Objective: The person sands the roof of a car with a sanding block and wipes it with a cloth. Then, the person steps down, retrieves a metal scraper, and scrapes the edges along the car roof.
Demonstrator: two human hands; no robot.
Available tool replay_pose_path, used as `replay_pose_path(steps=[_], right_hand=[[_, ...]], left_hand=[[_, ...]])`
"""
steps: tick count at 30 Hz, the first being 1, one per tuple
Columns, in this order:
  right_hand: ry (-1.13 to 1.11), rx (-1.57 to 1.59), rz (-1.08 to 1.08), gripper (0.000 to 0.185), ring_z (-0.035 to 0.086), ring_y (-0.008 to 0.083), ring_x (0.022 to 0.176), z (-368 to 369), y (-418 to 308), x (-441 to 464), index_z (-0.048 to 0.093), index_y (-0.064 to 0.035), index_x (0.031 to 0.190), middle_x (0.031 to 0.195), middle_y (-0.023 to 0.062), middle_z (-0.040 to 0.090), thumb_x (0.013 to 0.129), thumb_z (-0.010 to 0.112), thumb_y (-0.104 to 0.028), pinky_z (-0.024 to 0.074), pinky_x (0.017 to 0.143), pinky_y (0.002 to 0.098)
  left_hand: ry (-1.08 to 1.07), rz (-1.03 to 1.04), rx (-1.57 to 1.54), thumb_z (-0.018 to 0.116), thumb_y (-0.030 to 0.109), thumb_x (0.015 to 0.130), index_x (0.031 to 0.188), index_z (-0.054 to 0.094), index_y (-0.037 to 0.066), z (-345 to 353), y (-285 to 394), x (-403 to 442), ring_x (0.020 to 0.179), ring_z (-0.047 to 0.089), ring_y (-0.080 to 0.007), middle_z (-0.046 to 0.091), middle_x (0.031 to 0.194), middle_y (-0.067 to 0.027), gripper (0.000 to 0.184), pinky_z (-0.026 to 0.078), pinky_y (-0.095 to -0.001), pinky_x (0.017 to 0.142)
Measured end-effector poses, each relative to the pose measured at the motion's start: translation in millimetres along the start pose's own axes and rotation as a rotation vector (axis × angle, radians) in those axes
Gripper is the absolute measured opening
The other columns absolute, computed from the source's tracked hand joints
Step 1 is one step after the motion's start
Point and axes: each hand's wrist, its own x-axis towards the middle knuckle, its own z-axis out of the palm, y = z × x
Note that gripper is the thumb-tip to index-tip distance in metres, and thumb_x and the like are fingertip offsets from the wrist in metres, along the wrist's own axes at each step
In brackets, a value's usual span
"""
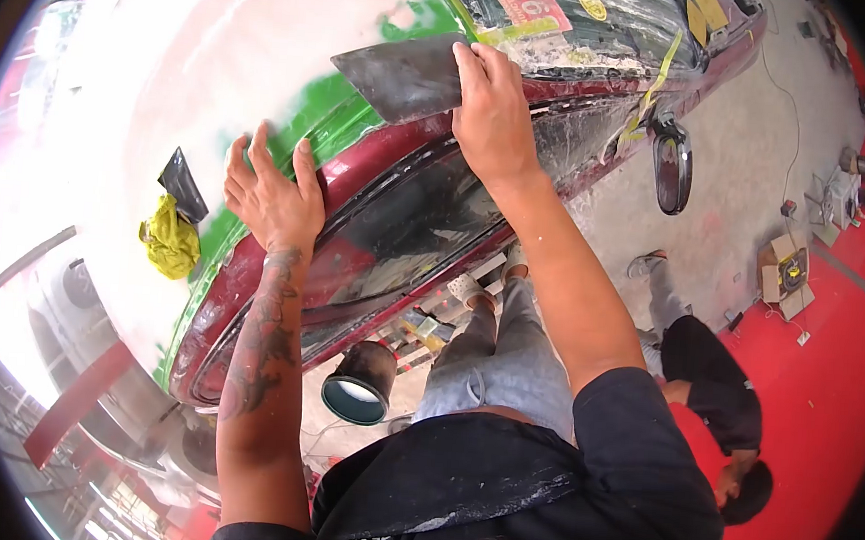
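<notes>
My right hand (494, 114) grips the right end of a flat dark sheet (401, 75), thumb beneath and fingers over its edge. The sheet lies over the green strip and dark red edge of the car roof (196, 63). Spread fingers of my left hand (277, 194) rest on the green strip and red edge, with nothing held. To the left of that hand, a crumpled yellow cloth (170, 239) and a small black sheet (183, 187) lie on the whitish roof surface.
A bucket (359, 380) stands below the car's side. The side mirror (671, 166) juts out at the right. Another person (710, 385) is on the floor side at the lower right, near an open cardboard box (785, 273). A cable (794, 115) crosses the floor.
</notes>
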Motion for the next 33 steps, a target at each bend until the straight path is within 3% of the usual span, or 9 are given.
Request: replay_pose_path(steps=[33], right_hand=[[0.054,-0.155,-0.031,0.036,0.057,0.0342,0.103,15,-2,1,0.057,0.003,0.122,0.118,0.0182,0.059,0.087,0.055,-0.002,0.0484,0.093,0.0414]], left_hand=[[-0.018,-0.013,-0.017,0.057,0.05,0.096,0.141,0.05,0.015,0,-2,0,0.137,0.035,-0.0347,0.042,0.144,-0.0164,0.058,0.024,-0.0514,0.113]])
